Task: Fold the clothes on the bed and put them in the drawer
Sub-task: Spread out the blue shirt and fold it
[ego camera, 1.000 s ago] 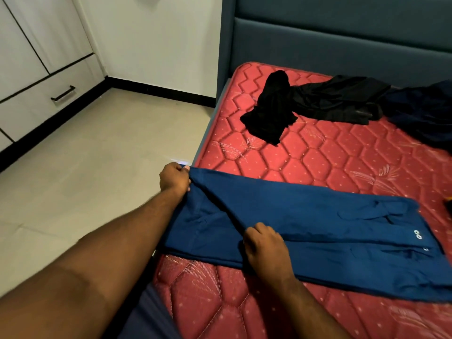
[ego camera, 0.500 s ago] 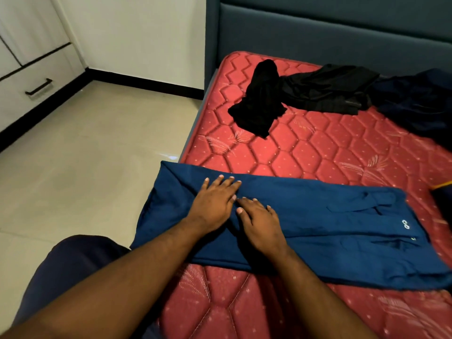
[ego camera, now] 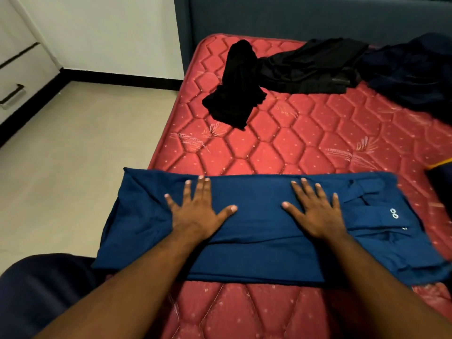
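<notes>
On the near edge of the red mattress lies the blue garment, folded lengthwise, its left end overhanging the side. The left hand and right hand press flat on it, fingers spread. Farther back lie black clothes and what seems a navy garment.

1. Trousers at 6 o'clock: deep blue, plain, with two small white rings near their right end.
2. Mattress: red, quilted in hexagons, dotted with pale specks and faint feather motifs.
3. Black garment at 12 o'clock: plain black.
4. Navy garment at 2 o'clock: dark navy.
5. Headboard: slate blue.
6. Floor: beige.
7. Drawer at 10 o'clock: white, black handle.
</notes>
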